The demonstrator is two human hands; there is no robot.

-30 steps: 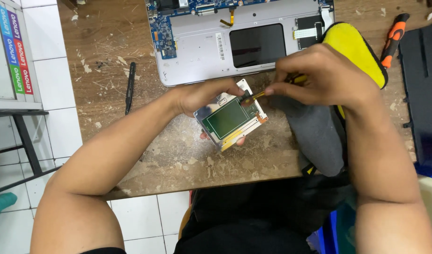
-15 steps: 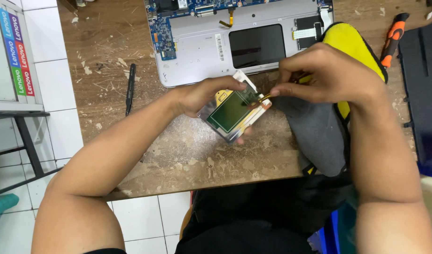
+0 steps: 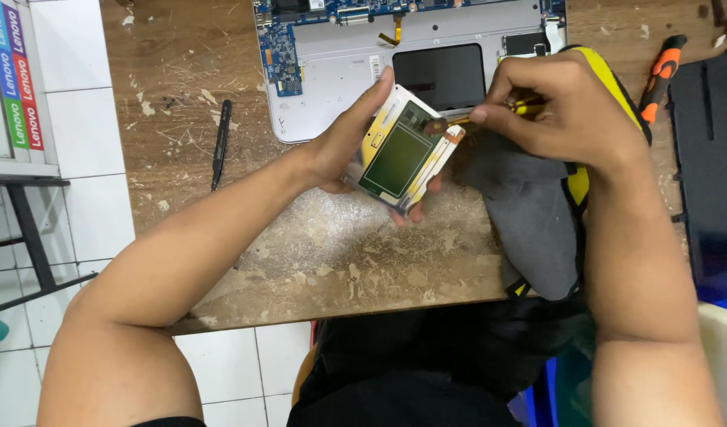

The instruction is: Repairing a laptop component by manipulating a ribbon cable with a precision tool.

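- At the centre of the frame, a person's left hand (image 3: pixel 344 150) is clamped around a small rectangular touchpad module (image 3: pixel 401 156), lifted off the worn wooden desk (image 3: pixel 181 87) and tilted, its green underside facing up.
- The right hand (image 3: pixel 565 111), right of centre, is closed on a yellow-handled screwdriver (image 3: pixel 522 107); the tip meets the module's upper right corner.
- Just behind the hands, at the top of the frame, lies an opened silver laptop base (image 3: pixel 340 71), with a blue circuit board along its upper left edge and a dark rectangular opening.
- A grey and yellow pouch (image 3: pixel 530 205) lies under the right forearm.
- A slim black pry tool (image 3: pixel 219 142) rests on the desk, left of centre, well apart from the hands.
- An orange-and-black tool (image 3: pixel 662 75) sits at upper right.
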